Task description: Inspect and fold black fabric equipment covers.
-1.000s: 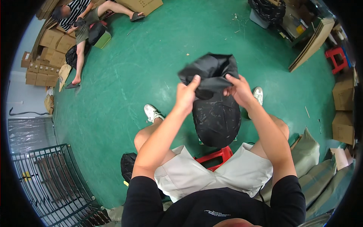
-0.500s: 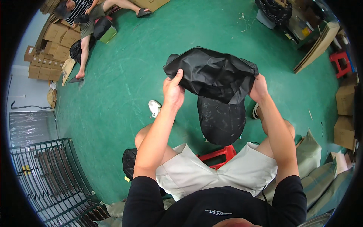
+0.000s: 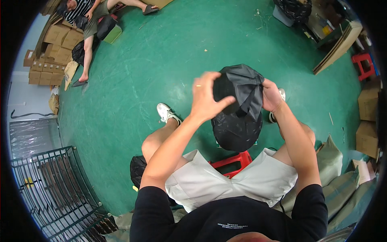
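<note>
Left hand [image 3: 206, 99] has shifted inward vs half a second ago; black fabric piece [image 3: 246, 85] went from spread wide to bunched narrower. Right hand [image 3: 272, 97] roughly where it was.

State now: right pinches the fabric's right edge. Left has thumb and fingers spread wide at the left side, motion-blurred; can't tell if it grips. Fabric is up in front of the person, overlapping the far end of a rounded black bundle [image 3: 236, 131] between the knees; can't tell if they touch.

Step, my read: turning or regripping the fabric. Next move calls for a sure left hold on an edge, right pinch kept firm.

Containers: blue-grey bin [image 3: 282, 18], upper right, black plastic [image 3: 297, 10] in its mouth, contents hidden. Green bin [image 3: 114, 34] by the co-worker [image 3: 79, 14], black material [image 3: 105, 26] on top, inside not visible. Stacked cartons [image 3: 57, 34] left and more cartons [image 3: 367, 133] right; can't see what's in them.
</note>
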Demonstrator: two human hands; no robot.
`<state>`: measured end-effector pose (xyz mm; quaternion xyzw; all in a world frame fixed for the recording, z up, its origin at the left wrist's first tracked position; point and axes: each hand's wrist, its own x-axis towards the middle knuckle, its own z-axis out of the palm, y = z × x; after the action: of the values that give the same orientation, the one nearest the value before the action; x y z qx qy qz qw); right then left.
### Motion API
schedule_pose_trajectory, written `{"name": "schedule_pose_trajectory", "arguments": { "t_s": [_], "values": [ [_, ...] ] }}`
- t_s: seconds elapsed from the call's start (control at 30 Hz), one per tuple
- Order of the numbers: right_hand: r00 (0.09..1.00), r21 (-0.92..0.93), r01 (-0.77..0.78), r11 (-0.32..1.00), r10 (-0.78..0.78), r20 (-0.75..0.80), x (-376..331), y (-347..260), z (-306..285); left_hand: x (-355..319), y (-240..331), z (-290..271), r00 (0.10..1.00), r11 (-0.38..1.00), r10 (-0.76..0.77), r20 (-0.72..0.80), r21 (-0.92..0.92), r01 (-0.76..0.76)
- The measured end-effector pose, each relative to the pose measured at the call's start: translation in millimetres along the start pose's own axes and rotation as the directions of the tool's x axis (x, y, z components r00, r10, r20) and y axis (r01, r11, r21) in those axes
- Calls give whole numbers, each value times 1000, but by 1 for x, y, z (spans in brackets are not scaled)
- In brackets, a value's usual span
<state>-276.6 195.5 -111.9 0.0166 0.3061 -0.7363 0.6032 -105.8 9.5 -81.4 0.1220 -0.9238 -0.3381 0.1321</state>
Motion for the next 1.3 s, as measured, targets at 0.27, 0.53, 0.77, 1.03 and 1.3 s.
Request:
{"name": "schedule_pose_trajectory", "arguments": {
  "t_s": [0.27,0.53,0.77,1.03,1.3],
  "values": [
    [998,28,-62,998,61,23,-3,2,11,-12,10,26,969,902,-76,236,-398,168],
    [987,-391,50,919,-106,-124,10,-16,-9,5,-34,-7,941,510,-284,183,-803,310],
    [990,-856,-49,514,138,26,-7,-31,-1,17,-47,-56,849,111,-309,429,-870,480],
    [942,-832,4,555,276,189,-9,-11,9,6,-24,-29,989,971,-137,48,201,125],
    [928,-847,27,531,302,219,-5,8,8,-11,13,16,951,968,115,286,-246,-43]
  ]
}}
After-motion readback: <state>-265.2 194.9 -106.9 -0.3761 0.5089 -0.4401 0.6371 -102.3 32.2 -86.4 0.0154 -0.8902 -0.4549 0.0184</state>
